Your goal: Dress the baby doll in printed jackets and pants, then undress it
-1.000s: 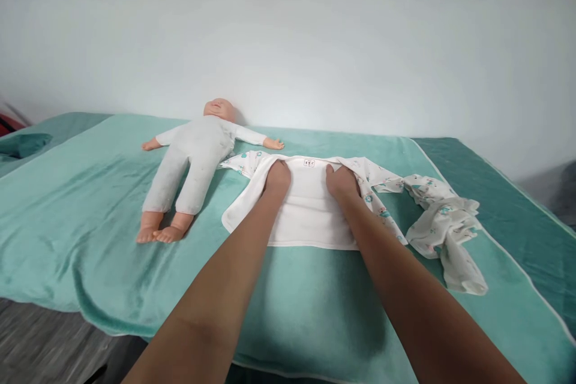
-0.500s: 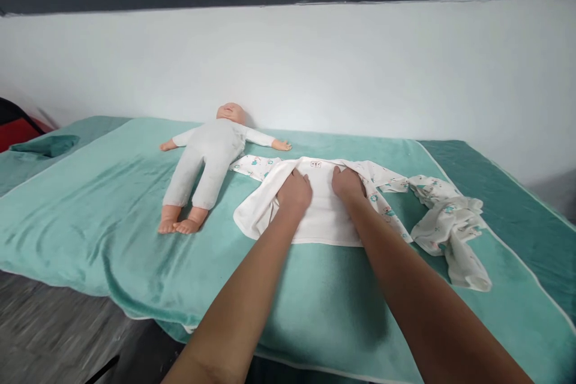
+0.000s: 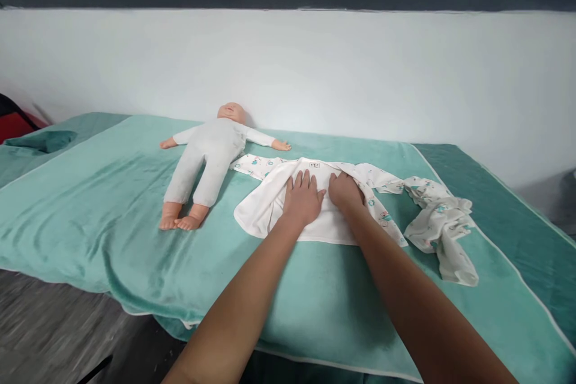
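A white baby shirt [image 3: 265, 216] with printed sleeves lies spread on the green blanket, front open, its pale inside and neck label facing up. My left hand [image 3: 303, 197] rests flat on the inside of the shirt, fingers stretched out and slightly apart. Beside it, my right hand [image 3: 345, 191] is curled closed at the shirt's right front edge and seems to pinch the cloth; its fingertips are partly hidden. Left of the shirt, a baby doll [image 3: 211, 153] in a white body suit lies on its back, arms out, one hand near the shirt's left sleeve.
Crumpled printed baby clothing [image 3: 443, 222] lies at the right, against the shirt's right sleeve. The green blanket [image 3: 135, 186] covers the bed and hangs over its front edge. A white wall [image 3: 288, 72] rises behind. Something red and black [image 3: 15, 123] shows at far left.
My left hand has let go of the shirt's left front edge, moved slightly right and flattened out on the cloth. My right hand has stayed closed in nearly the same place.
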Motion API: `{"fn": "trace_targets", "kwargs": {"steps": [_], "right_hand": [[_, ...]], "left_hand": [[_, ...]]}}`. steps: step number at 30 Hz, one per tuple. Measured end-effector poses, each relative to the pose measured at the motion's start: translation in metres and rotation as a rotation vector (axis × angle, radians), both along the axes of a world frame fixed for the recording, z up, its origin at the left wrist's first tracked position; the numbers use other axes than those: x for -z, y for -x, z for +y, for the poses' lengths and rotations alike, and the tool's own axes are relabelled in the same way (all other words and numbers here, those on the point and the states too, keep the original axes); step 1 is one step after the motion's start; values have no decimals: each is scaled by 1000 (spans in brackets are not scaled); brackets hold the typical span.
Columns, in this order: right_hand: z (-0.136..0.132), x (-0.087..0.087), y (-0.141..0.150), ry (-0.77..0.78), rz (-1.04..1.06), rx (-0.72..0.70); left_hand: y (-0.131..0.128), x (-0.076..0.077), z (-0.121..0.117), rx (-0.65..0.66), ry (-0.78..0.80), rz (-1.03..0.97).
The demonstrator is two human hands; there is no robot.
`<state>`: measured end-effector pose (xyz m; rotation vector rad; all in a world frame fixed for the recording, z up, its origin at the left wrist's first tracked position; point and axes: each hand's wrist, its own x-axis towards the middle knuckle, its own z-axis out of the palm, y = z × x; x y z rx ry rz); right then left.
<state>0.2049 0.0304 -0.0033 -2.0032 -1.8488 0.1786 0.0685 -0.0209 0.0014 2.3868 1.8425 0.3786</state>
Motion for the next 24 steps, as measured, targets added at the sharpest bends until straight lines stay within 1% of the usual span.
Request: {"fn": "trace_targets", "kwargs": {"steps": [3,5,12,15,18,21,24], "right_hand": [[-14,-1,5,-11,-48,45],[-22,-2,7,-12,-71,48],[-54,-3,6,-57,-262,-88],[-67,-2,4,-86,-239,-135],[-82,1,-1,-104,-141,-196],[-103,1,-9,-227,-48,-203],[-126,-4,-17,-343,-46,-177]], "left_hand": [[-1,0,-5,9,2,-5],[-1,0,-10,19,1,-7],[6,1,-35,81,-2,-9],[10,0,-42,86,-4,-16],[11,-2,-45,90,-12,-30],[12,-3,-45,91,-12,-40],[13,-4,-45,93,-8,-45]]}}
